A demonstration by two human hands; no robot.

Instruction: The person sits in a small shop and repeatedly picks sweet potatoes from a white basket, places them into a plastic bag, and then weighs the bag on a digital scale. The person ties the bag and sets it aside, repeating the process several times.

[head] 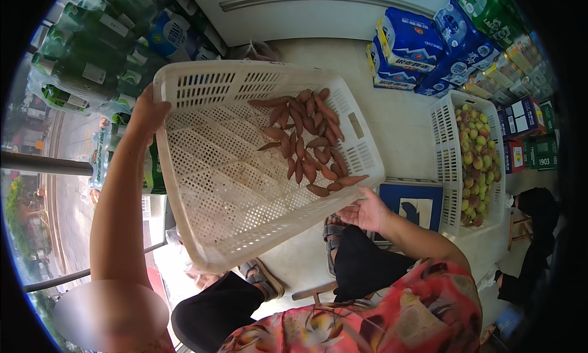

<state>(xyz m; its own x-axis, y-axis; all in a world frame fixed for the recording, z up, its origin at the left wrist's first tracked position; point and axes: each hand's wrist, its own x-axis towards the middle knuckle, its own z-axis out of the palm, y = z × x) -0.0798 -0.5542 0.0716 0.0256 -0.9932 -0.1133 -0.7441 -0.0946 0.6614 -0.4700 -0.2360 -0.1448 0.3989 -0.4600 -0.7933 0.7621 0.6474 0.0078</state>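
Note:
A white perforated plastic crate (271, 252) is held up before me, tilted. Reddish-brown sweet potatoes (308, 137) lie heaped towards its right end, while dirt marks its bare floor at the left. My left hand (149, 112) grips the crate's upper left corner, thumb over the rim and the other fingers mostly hidden behind the wall. At the lower right, my right hand (365, 211) is against the crate's long near wall, its fingers partly under the edge; how firmly it holds is hard to see.
A second white crate (448, 164) of peaches (477, 164) stands on the floor at right, beside drink packs (409, 40) and cartons (523, 119). Wrapped green bottles (87, 54) are stacked at left. A blue box (411, 201) lies between the crates. Another person's legs (528, 247) show at far right.

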